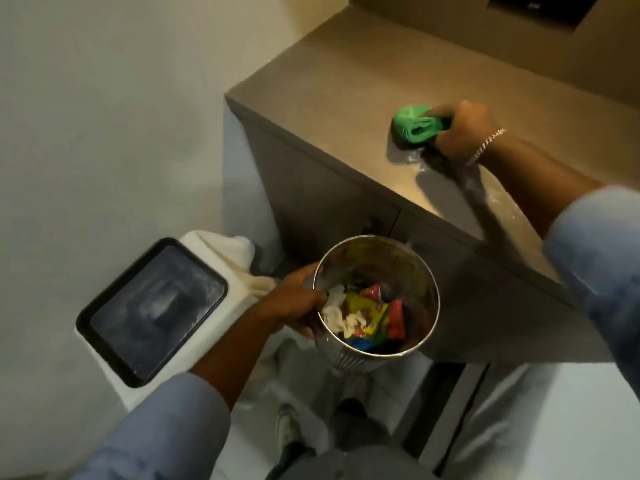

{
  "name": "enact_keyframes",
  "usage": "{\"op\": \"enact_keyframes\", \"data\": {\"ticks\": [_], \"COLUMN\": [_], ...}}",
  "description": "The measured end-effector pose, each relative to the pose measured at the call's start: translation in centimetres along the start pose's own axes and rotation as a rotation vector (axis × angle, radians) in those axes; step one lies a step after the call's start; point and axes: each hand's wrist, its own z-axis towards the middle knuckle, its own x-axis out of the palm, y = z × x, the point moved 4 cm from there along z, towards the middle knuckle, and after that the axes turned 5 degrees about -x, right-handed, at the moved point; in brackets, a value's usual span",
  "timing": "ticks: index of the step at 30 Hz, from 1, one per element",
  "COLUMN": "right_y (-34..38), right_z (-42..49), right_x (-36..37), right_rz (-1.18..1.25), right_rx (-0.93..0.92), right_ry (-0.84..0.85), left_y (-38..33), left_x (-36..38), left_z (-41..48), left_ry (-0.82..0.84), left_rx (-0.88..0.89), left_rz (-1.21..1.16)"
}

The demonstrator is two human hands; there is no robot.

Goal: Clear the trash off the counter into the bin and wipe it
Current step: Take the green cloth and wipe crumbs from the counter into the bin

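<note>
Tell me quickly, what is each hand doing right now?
Left hand: closed on the rim of the metal bin, holding it up.
Right hand: closed on the green cloth, pressed to the counter.

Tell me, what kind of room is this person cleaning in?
Probably a kitchen or pantry corner, though I can't be sure. There's a brown counter with cupboard doors under it, a white lidded bin by the wall, and a metal bin full of snack wrappers. The right hand holds a green cloth.

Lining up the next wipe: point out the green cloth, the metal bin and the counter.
green cloth (415, 128): head view, bunched folds left of the fingers.
metal bin (431, 282): head view, right rim.
counter (329, 81): head view, bare top.
</note>
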Motion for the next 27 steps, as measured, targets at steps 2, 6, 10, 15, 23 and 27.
{"op": "enact_keyframes", "data": {"ticks": [2, 6, 10, 15, 23, 27], "right_y": [1.7, 6.4, 6.7, 4.2, -7.6, -6.6], "right_z": [-5.7, -19.1, -24.2, -22.0, -11.4, -10.9], "right_x": [1.4, 8.2, 13.4, 5.6, -1.5, 0.5], "right_rz": [0.034, 0.089, 0.266, 0.326, -0.058, -0.028], "right_rx": [-0.129, -0.346, -0.139, -0.18, 0.324, 0.393], "right_ry": [-0.003, -0.006, 0.242, -0.275, -0.435, -0.222], "left_y": [0.2, 0.8, 1.2, 1.3, 0.5, 0.5], "left_x": [0.0, 0.3, 0.9, 1.8, 4.0, 4.2], "left_z": [0.1, 0.5, 0.5, 0.6, -0.8, -1.3], "left_ry": [-0.001, -0.004, 0.011, 0.045, 0.131, 0.108], "left_rx": [-0.008, 0.013, 0.012, 0.085, 0.174, 0.154], "left_rz": [-0.014, -0.046, -0.058, -0.082, -0.09, -0.106]}}
